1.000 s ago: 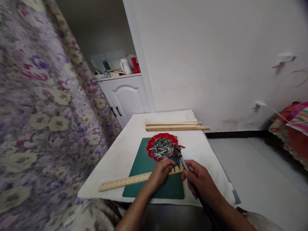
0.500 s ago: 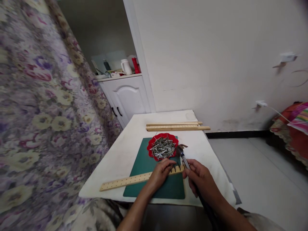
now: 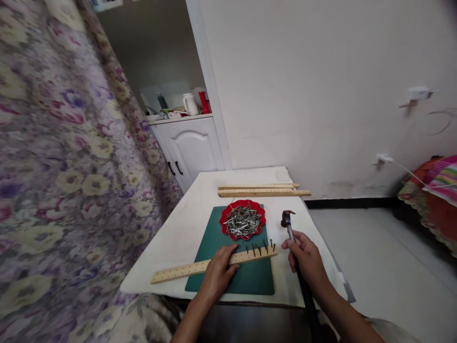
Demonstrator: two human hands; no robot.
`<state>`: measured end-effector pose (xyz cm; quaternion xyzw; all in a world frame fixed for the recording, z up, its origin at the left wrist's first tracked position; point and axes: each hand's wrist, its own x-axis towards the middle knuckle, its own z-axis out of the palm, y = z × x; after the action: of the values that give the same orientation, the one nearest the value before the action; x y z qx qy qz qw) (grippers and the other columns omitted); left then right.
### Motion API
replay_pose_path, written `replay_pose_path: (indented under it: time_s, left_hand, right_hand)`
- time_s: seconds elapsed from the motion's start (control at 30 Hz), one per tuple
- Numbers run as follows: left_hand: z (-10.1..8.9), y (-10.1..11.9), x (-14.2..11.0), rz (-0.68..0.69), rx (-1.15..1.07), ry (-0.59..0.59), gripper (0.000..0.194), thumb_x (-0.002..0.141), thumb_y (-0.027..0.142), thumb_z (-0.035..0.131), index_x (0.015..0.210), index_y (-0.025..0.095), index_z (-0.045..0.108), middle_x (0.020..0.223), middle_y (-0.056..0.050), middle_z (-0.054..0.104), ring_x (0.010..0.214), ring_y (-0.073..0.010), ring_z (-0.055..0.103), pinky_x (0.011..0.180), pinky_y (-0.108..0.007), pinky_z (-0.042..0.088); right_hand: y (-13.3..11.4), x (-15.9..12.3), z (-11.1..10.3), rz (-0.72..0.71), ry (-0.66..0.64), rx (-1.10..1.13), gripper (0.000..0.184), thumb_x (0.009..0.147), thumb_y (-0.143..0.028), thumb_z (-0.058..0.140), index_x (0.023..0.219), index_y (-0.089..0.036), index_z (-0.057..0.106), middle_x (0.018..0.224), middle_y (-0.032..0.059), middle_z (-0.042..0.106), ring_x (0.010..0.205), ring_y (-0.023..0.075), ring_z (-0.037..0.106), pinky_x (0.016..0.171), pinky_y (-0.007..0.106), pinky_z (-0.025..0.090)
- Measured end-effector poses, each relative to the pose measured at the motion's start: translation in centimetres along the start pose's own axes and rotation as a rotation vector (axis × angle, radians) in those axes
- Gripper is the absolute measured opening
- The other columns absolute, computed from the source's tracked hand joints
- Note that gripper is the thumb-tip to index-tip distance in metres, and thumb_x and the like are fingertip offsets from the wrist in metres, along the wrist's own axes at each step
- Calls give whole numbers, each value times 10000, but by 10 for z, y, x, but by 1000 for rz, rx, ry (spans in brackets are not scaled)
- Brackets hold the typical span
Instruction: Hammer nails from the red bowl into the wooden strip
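My right hand (image 3: pixel 307 259) is closed round the handle of a claw hammer (image 3: pixel 286 220), whose head is raised off the table to the right of a wooden strip (image 3: pixel 178 272). The strip has rows of small holes and lies slanted across a green mat (image 3: pixel 205 238). Several nails (image 3: pixel 259 249) stand upright in its right end, some a little tilted. My left hand (image 3: pixel 218 270) grips the strip near its middle, fingers over the far edge and thumb on the near side. Just beyond it, a red scalloped dish (image 3: pixel 263 223) is heaped with loose nails (image 3: pixel 243 220).
Further wooden strips (image 3: pixel 264 192) lie at the back of the white-covered table (image 3: pixel 171 238). A flowered curtain (image 3: pixel 82 157) hangs on the left. Behind are a white cabinet (image 3: pixel 193 147) and a wall (image 3: pixel 303 95).
My left hand has slid left along the strip, away from the standing nails. My right hand and the hammer have moved right, off the strip's end, uncovering the nails there.
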<state>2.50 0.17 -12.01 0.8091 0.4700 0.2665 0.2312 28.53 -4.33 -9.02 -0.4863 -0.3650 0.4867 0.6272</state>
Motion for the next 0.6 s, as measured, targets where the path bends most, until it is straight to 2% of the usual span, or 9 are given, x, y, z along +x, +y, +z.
replay_pose_path:
  time_s: [0.17,0.6]
  left_hand:
    - [-1,-1,-5,8,53,-4,208,842,248,513,1022,215,611,1016,-80,595,979,-218,551,881,-362,441]
    - [5,31,-29,-160,137,14,188,781,230,541,956,207,608,949,-79,598,925,-234,562,819,-352,444]
  right_hand:
    - [2,1,1,-13,-31,-9,328,749,-369,605,979,-159,503,716,-28,587,341,43,410,278,171,334]
    - [5,2,6,16,-68,-28,363,739,-403,612,992,-166,507,721,-20,599,332,52,416,274,184,336]
